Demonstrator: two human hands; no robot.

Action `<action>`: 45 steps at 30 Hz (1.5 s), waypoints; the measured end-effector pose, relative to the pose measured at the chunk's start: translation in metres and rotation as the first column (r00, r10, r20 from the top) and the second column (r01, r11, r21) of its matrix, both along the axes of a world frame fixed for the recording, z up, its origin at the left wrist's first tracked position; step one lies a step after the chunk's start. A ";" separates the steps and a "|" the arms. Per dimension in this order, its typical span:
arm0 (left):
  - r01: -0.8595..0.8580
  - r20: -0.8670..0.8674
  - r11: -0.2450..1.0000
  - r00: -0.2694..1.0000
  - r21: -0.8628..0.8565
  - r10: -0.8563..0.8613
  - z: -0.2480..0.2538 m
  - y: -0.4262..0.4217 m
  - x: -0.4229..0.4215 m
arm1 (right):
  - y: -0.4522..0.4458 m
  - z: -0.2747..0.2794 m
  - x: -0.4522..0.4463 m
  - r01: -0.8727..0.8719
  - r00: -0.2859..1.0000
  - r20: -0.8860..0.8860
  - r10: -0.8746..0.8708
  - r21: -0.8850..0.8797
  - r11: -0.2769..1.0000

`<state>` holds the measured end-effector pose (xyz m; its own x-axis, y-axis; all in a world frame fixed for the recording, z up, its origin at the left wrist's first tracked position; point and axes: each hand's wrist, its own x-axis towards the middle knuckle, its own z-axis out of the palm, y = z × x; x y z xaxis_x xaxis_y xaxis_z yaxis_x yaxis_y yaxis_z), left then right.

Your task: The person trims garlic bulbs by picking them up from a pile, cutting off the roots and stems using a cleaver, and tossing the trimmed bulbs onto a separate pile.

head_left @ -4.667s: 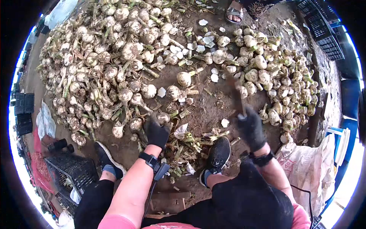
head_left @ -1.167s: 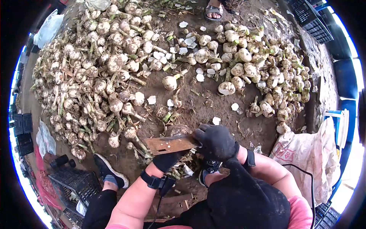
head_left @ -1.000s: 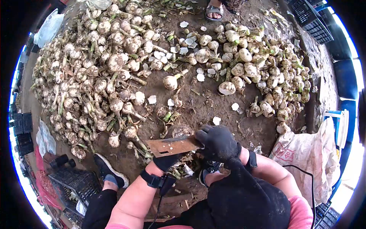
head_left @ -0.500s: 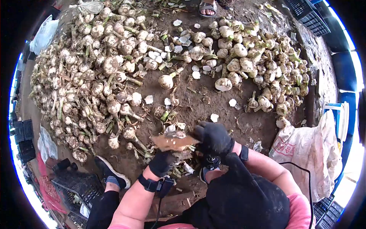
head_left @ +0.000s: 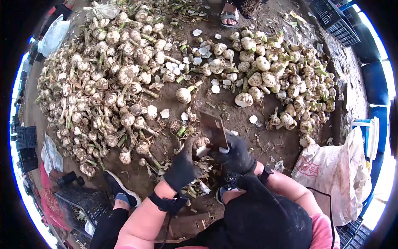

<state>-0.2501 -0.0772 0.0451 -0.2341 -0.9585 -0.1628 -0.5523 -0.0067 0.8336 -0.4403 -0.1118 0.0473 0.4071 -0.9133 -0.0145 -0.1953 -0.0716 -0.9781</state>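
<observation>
Heap of stalked, garlic-like bulbs (head_left: pixel 93 97): largest mass, on the left; soil, leaves and long stalks on most. Appears to be the unworked stock, much remaining.
Pile of cleaner bulbs (head_left: pixel 290 81): on the right, clearly smaller; stalks mostly cut short. Judged done; by pile size, less than half finished.
Stalk and leaf trimmings (head_left: pixel 192 191): on the ground below the hands.
Right hand (head_left: pixel 236 157): black glove, fingers closed round the near end of the knife.
Left hand (head_left: pixel 181 169): black glove, gripping the bulb being worked; exact finger wrap partly hidden.
Broad brown knife (head_left: pixel 213 126): blade tilted up, just beside the bulb. Contact cannot be told.
Held bulb (head_left: pixel 202 143): between the hands, above the trimmings; pale face exposed, so probably part-trimmed.
Pale slices (head_left: pixel 164 113): scattered on the soil between heap and pile; likely offcuts.
Knife and bulb, against half a second ago: blade lay across in front of the bulb then; now swung up and rightward, leaving the pale face visible.
</observation>
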 end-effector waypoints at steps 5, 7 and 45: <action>-0.026 -0.224 0.973 0.971 0.229 0.079 -0.021 0.007 0.007 | -0.015 0.007 -0.014 -0.048 0.997 0.068 0.026 0.344 0.938; -0.072 -0.186 0.991 0.978 0.113 0.092 -0.034 0.016 0.005 | -0.027 0.023 -0.015 0.071 0.981 -0.195 -0.016 0.280 0.957; 0.082 0.278 0.980 0.960 -0.183 -0.029 0.004 -0.010 0.026 | -0.017 0.001 0.024 0.122 0.985 0.020 -0.174 0.634 0.763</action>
<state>-0.2245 -0.0876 0.0487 -0.2601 -0.9646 -0.0429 -0.7533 0.1749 0.6340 -0.4167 -0.1292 0.0486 0.2910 -0.7591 -0.5824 -0.0784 0.5878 -0.8052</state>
